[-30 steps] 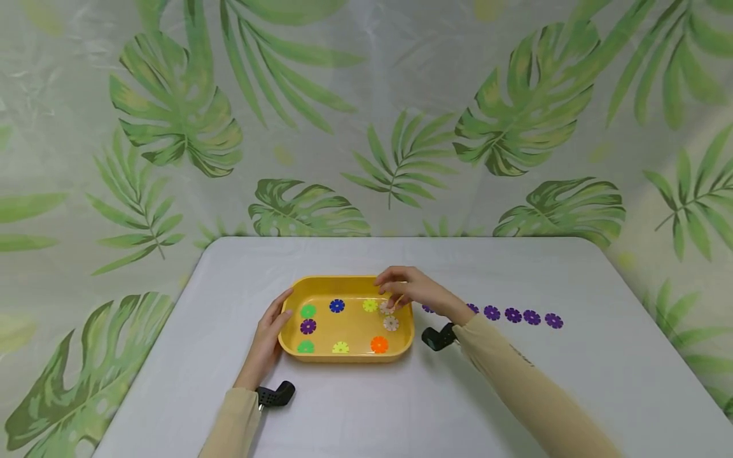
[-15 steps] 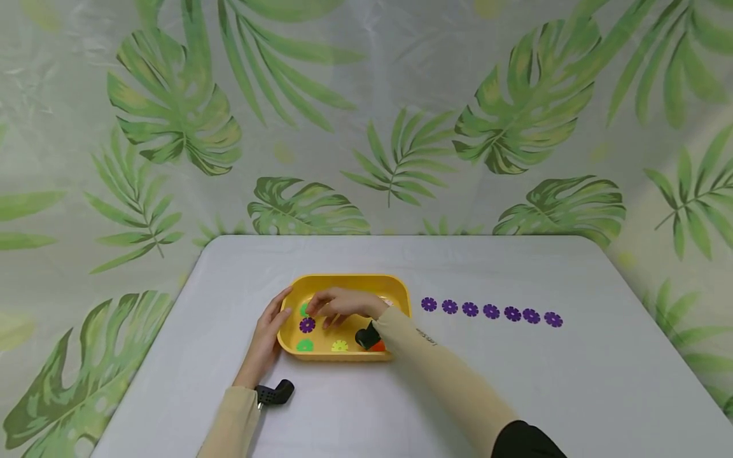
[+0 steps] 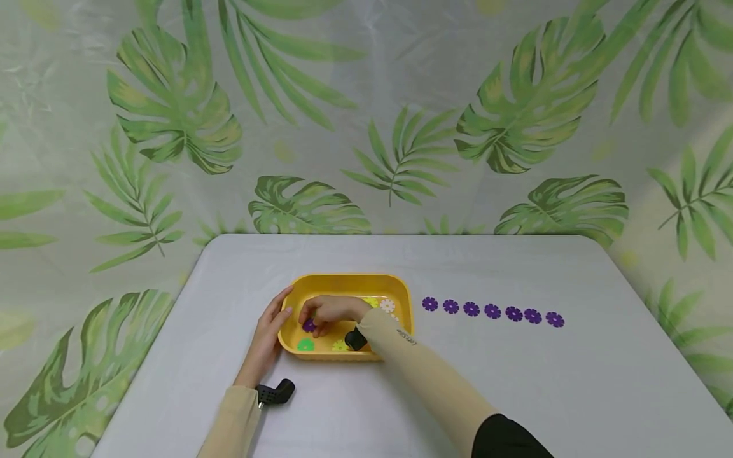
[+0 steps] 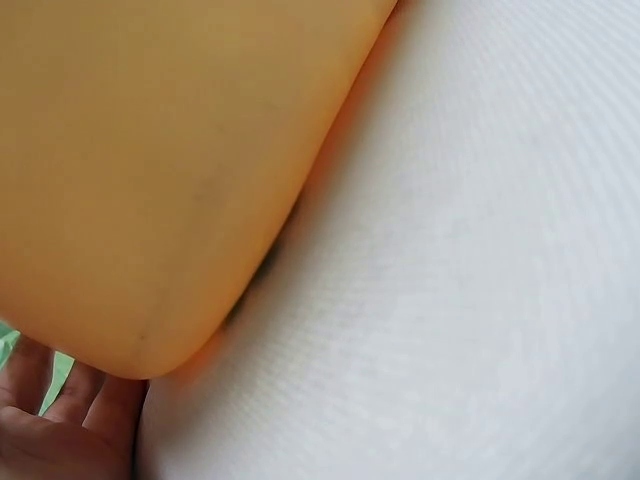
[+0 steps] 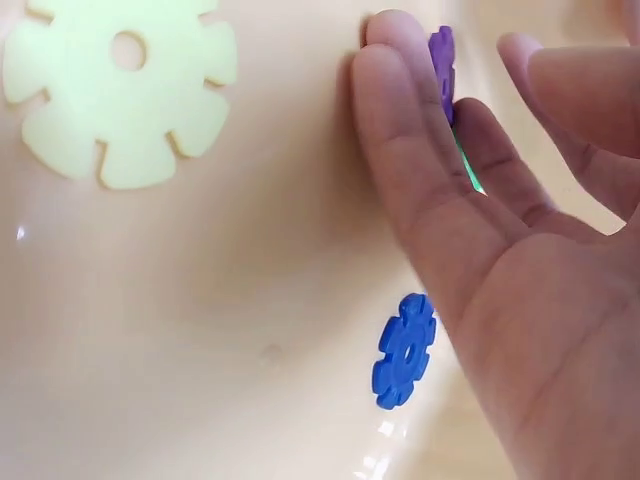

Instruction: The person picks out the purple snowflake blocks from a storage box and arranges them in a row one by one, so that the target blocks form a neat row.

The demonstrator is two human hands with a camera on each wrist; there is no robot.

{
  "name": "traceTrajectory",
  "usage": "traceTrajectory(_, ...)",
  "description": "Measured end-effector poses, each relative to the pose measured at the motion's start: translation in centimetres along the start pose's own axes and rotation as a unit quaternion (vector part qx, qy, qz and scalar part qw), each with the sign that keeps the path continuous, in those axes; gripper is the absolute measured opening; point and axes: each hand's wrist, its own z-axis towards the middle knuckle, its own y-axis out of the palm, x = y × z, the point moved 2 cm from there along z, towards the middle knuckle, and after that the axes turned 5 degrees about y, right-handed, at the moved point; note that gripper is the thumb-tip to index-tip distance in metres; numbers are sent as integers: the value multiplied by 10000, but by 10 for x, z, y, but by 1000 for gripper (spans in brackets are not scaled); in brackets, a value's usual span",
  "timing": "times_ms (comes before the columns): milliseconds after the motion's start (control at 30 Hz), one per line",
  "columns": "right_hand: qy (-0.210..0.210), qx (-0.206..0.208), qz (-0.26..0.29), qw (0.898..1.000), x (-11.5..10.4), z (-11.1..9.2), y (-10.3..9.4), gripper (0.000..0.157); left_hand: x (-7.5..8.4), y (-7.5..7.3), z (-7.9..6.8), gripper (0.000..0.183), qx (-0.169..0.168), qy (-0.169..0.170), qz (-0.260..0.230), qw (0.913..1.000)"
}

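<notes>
My left hand (image 3: pixel 268 331) holds the left end of the yellow tray (image 3: pixel 343 357), thumb over the rim and fingers along the outside wall. The left wrist view shows its fingers (image 4: pixel 70 405) beside the tray's corner. Inside the tray, my right hand (image 3: pixel 335 310) reaches down at the left side, fingers around a purple notched disc (image 3: pixel 309 326). In the right wrist view that disc shows partly behind the fingers (image 5: pixel 400 130), with a sliver of green beside it. A blue notched disc (image 5: pixel 405 352) and a pale yellow one (image 5: pixel 120 100) lie near this hand.
Several purple notched discs (image 3: pixel 492 311) form a row on the white table (image 3: pixel 515 381) right of the tray. Also in the tray are a green disc (image 3: pixel 305 345), a yellow disc (image 3: pixel 340 345) and a white disc (image 3: pixel 387 306). My right forearm crosses the tray's front right corner.
My right hand has moved left from the tray's right side, then lowered its fingers to the purple disc. The row's left end is uncovered. My left hand has stayed on the tray.
</notes>
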Motion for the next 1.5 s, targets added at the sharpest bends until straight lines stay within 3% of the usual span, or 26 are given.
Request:
traceTrajectory(367,213,267,-126,9993,6,-8,-3,16,-1,1,1,46,54,42,58,10000)
traceTrajectory(600,61,633,-287,9976,9,-12,-4,12,0,3,1,46,74,58,29,10000)
traceTrajectory(833,-142,462,-33,9988,11,-26,-19,16,0,5,1,47,75,13,46,10000)
traceTrajectory(1167,-717,536,81,9960,26,-92,-74,22,-1,4,1,46,86,83,60,9999)
traceTrajectory(1500,-687,1412,300,9871,78,-176,-125,16,1,2,-3,46,140,22,140,9998)
